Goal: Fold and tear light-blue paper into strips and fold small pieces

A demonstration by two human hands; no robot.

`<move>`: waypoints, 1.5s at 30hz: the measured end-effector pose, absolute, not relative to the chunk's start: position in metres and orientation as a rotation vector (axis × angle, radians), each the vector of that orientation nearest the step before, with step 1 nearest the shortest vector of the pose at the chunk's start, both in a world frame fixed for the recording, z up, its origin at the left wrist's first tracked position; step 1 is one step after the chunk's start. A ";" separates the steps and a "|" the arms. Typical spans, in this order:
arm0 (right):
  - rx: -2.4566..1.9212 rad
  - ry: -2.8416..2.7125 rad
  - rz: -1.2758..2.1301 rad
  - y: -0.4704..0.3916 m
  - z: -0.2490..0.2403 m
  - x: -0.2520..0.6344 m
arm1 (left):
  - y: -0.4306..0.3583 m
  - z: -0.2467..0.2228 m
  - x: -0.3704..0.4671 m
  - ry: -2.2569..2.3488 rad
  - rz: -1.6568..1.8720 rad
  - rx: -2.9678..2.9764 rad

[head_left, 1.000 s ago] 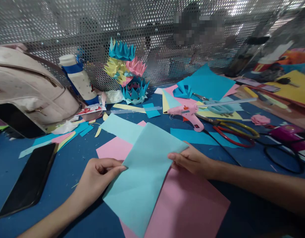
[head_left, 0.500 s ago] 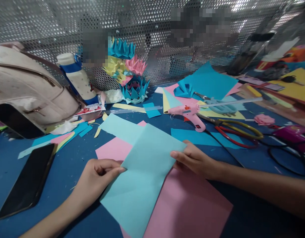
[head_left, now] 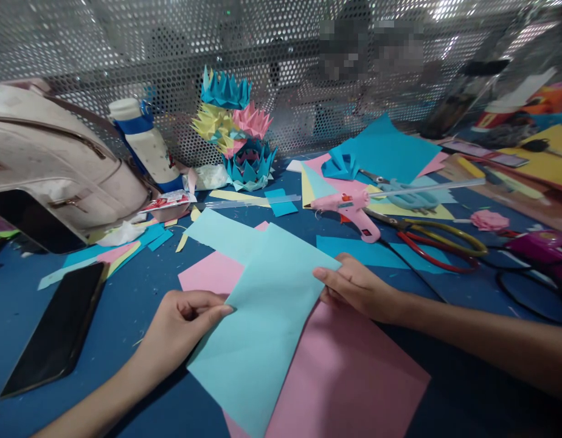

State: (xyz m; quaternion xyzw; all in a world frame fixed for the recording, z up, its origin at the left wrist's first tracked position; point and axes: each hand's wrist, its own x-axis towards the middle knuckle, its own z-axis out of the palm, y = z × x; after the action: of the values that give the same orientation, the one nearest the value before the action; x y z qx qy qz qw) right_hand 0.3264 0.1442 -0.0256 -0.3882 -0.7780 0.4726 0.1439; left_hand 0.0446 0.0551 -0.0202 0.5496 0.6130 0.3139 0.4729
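A light blue sheet of paper (head_left: pixel 267 316) is held up between my hands, tilted over the table. My left hand (head_left: pixel 185 322) pinches its left edge between thumb and fingers. At the upper right corner, my right hand (head_left: pixel 354 286) grips it with the thumb on top and the fingers behind. Beneath lies a pink sheet of paper (head_left: pixel 354 371), partly covered. Another light blue piece of paper (head_left: pixel 221 234) rests just beyond. Past my right hand are a pink glue gun (head_left: pixel 349 210) with a clear stick in it and scissors (head_left: pixel 438 246) with red and yellow handles.
Folded paper flowers (head_left: pixel 249 161) stand at the back against the perforated metal panel (head_left: pixel 290 121). A black phone (head_left: pixel 57 325) lies at the left, near a pale backpack (head_left: pixel 57 146) and a bottle (head_left: pixel 148 146). The glue gun's black cord (head_left: pixel 413 271) runs right.
My right hand and the upper right corner of the light blue sheet have risen slightly. Both hands keep the same hold; the view has shifted a little.
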 end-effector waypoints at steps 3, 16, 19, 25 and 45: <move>-1.099 -2.200 1.399 0.144 -0.023 0.325 | 0.056 -0.019 0.046 1.517 0.777 1.335; -0.933 -2.010 1.483 0.151 -0.020 0.323 | 0.055 -0.020 0.045 1.533 0.780 1.352; -0.923 -1.986 1.465 0.152 -0.022 0.324 | 0.054 -0.019 0.045 1.526 0.781 1.364; -0.964 -2.035 1.340 0.154 -0.024 0.328 | 0.055 -0.019 0.045 1.538 0.791 1.358; -0.859 -2.019 1.408 0.153 -0.032 0.330 | 0.055 -0.021 0.044 1.559 0.790 1.346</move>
State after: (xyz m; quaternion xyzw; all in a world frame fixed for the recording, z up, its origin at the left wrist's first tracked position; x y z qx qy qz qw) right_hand 0.3300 0.1534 -0.0316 -0.3177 -0.7468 0.5211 0.2641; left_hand 0.0443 0.0554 -0.0206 0.5445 0.6309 0.3196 0.4509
